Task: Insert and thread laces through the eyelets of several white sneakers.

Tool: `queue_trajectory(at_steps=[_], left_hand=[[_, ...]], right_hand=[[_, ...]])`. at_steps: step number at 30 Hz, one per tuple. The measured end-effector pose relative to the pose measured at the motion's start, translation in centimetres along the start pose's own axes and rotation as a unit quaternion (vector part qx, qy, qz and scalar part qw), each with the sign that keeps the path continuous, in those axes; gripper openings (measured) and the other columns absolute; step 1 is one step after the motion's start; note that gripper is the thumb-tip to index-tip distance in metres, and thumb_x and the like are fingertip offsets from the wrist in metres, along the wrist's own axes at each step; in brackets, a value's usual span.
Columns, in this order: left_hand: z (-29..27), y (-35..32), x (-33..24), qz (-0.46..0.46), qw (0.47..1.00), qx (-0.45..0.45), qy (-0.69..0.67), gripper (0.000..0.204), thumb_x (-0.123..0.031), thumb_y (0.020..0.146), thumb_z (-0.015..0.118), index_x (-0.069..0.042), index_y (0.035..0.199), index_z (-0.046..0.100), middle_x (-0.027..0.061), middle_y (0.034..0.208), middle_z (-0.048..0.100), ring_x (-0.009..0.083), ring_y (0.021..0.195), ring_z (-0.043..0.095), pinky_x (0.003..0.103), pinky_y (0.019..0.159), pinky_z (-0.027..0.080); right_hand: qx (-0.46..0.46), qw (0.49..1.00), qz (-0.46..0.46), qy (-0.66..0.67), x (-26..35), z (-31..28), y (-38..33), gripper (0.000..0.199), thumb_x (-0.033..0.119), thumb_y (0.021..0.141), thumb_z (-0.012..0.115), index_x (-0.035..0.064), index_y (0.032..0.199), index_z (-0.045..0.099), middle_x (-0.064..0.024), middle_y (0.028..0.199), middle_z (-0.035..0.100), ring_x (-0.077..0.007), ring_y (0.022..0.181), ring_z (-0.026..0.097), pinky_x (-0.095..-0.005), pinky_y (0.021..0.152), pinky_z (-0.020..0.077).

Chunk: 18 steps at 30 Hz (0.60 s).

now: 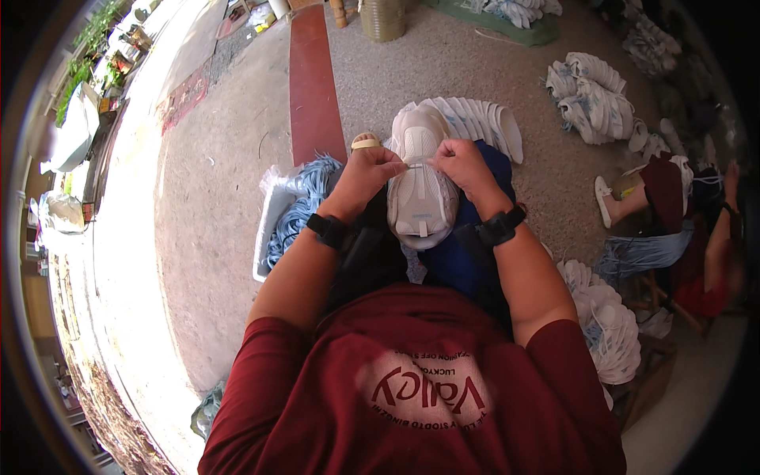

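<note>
A white and light-grey shoe upper [422, 204] rests on my lap between my knees, its tongue part toward me. Over its middle, a short pale shoelace [417, 165] runs crosswise between my fingertips. My left hand [368, 176] pinches it on the left side, thumb and forefinger pressed together. On the right, my right hand [465, 169] is closed in a pinch at the other side of the strand. The lace ends are too small to make out within the fingers. Just beyond my hands lies a fanned row of nested white shoe uppers [479, 123].
A white box [261, 237] of blue laces [297, 214] stands by my left knee. Piles of white shoe uppers lie at the far right [590, 95] and near right [602, 324]. Another person [665, 194] sits at the right, blue laces over their lap. A ribbed container [382, 20] stands far ahead.
</note>
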<state>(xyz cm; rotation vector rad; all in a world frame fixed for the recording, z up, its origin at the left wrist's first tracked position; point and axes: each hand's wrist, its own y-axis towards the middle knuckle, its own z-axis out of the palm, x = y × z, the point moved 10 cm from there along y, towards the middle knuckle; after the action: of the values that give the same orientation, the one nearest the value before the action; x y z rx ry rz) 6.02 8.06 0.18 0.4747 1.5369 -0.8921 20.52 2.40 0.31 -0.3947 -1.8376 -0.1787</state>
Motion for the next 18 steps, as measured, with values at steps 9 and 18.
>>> queue_trajectory(at_steps=[9,18], left_hand=[[-1.0,0.3,-2.6,0.104,0.937,-0.080,0.324,0.018,-0.014,0.074,0.068,0.003,0.080,0.067,0.0075,0.068,0.065,0.0102,0.064,0.059,0.027,0.062,0.048],[-0.4,0.4,-3.1,0.102,0.929,-0.011,0.355,0.016,-0.012,0.073,0.069,0.001,0.082,0.068,0.0092,0.071,0.066,0.0099,0.066,0.061,0.027,0.063,0.049]], right_hand=[[-0.032,0.994,0.013,-0.099,-1.3,-0.1,0.7,0.017,0.012,0.060,0.071,0.0022,0.063,0.057,-0.0094,0.062,0.059,-0.0181,0.059,0.057,-0.0316,0.056,0.0448],[-0.045,0.992,0.029,-0.114,-1.5,-0.2,0.4,0.021,0.014,0.060,0.075,0.0021,0.064,0.059,-0.0110,0.064,0.061,-0.0205,0.061,0.059,-0.0325,0.058,0.0461]])
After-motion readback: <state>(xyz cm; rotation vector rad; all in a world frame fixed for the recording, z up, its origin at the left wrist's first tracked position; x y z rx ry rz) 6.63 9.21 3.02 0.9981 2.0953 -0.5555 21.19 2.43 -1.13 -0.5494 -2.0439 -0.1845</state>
